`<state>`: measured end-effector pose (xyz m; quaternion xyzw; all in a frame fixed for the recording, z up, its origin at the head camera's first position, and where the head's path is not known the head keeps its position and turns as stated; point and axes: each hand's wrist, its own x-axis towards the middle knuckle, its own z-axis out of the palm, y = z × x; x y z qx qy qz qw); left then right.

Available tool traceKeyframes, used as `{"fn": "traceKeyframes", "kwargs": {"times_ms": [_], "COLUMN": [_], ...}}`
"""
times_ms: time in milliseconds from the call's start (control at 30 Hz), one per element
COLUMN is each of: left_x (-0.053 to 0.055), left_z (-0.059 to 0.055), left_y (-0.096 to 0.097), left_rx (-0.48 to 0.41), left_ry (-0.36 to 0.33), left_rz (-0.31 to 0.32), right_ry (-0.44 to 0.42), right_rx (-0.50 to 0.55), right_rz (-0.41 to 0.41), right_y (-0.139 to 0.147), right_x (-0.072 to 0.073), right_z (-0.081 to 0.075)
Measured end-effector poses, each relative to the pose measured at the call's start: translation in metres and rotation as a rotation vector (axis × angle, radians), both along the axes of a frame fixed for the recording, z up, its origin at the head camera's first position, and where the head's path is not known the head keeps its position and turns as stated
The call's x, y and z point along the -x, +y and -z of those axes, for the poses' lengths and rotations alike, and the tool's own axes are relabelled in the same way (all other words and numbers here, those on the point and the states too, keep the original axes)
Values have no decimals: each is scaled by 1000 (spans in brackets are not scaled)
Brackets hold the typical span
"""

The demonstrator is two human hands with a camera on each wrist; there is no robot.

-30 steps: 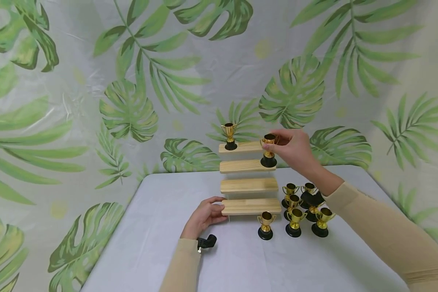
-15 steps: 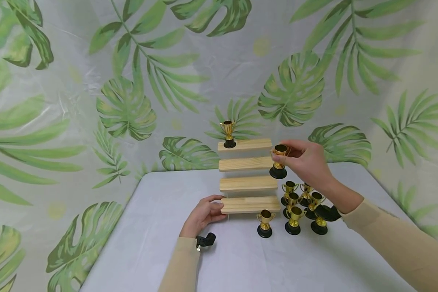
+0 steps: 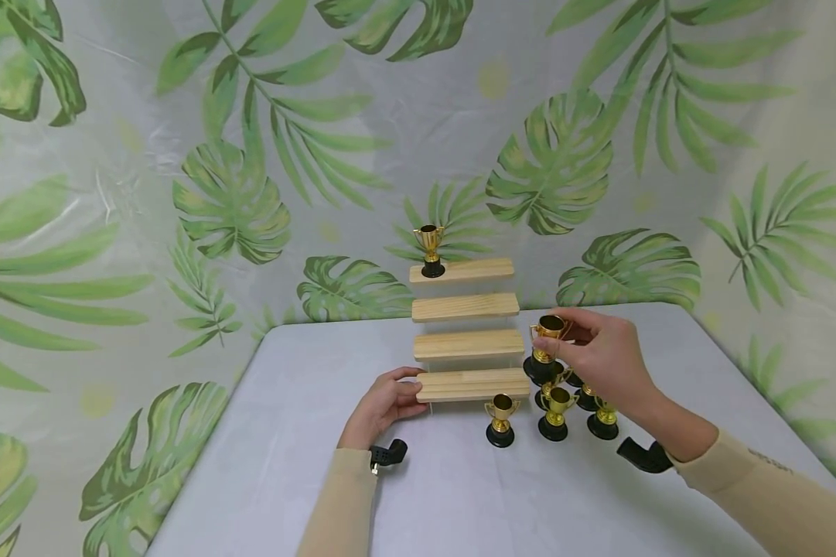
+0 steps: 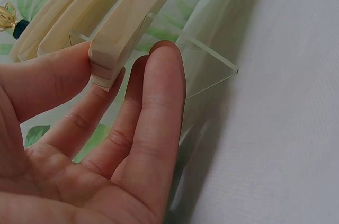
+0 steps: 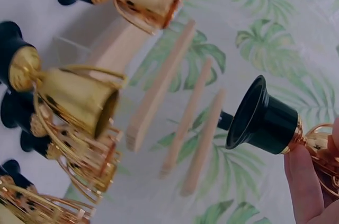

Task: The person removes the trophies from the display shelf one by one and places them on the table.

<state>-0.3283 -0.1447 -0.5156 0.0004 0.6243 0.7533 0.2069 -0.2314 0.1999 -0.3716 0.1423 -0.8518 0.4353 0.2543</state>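
My left hand (image 3: 386, 406) pinches the left end of the lowest wooden board of a four-step display stand (image 3: 469, 379). In the left wrist view the thumb lies on one face of that board (image 4: 108, 57), fingers on the other. My right hand (image 3: 609, 356) grips a small gold trophy cup (image 3: 551, 326) by its cup part, above the other trophies. Its black base (image 5: 265, 118) shows in the right wrist view, clear of any board. One trophy (image 3: 430, 244) stands on the left end of the top board.
On the white-covered table (image 3: 285, 480), a trophy (image 3: 501, 422) stands in front of the stand. Several more, such as one trophy (image 3: 557, 410), cluster at its right, partly hidden by my right hand. A leaf-patterned sheet (image 3: 362, 155) hangs behind.
My right hand has carried its trophy from beside the top boards down and to the right, over the cluster. The left hand keeps its hold on the lowest board.
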Motion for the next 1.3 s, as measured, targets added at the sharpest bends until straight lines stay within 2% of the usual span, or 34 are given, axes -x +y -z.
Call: {"fn": "traceKeyframes", "kwargs": {"times_ms": [433,667,967,1300], "left_x": [3,1,2,3], "left_z": [2,0,2,2], "left_y": [-1,-1,-1,-1], "left_rx": [2,4,-3,-3], "left_ry": [9,13,2,-9], "left_rz": [8,-2,3,-5], "right_ry": [-6,-52,-187,-238], "right_rx": [13,46,114,163], "right_rz": [28,-9,-52,-101], "right_y": [-2,-7,-12,-17], "right_x": [-27,-32,-38,-38], "right_z": [43,63,83,104]}}
